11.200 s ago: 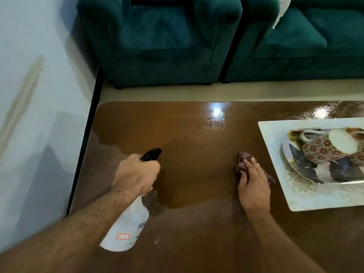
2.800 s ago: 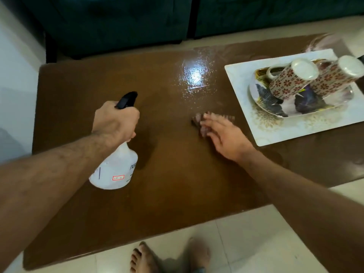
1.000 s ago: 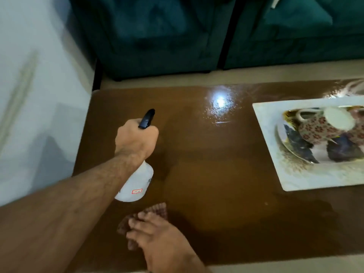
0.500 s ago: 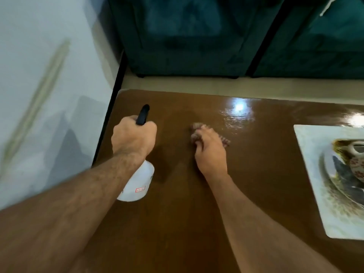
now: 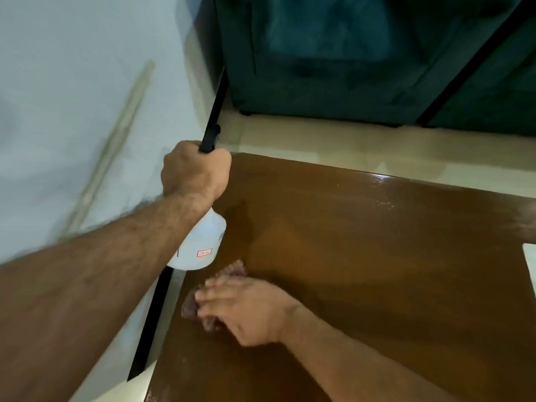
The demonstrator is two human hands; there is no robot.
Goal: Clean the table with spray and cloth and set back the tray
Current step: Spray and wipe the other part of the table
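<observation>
My left hand (image 5: 195,169) grips the neck of a white spray bottle (image 5: 201,245) with a black nozzle, held just above the left edge of the glossy brown table (image 5: 362,256). My right hand (image 5: 246,306) lies flat on a small reddish-brown cloth (image 5: 193,309) and presses it onto the table near the left edge, right below the bottle. Most of the cloth is hidden under the fingers. Only a corner of the white tray (image 5: 530,259) shows at the right border.
A pale wall (image 5: 72,97) runs along the left, close to the table's edge, with a black strip at its foot. A dark teal sofa (image 5: 348,59) stands beyond the far edge across a strip of light floor.
My right hand has dragged the cloth from the middle of the table back toward me and to the left edge. The view has swung left, so the tray has nearly left the frame.
</observation>
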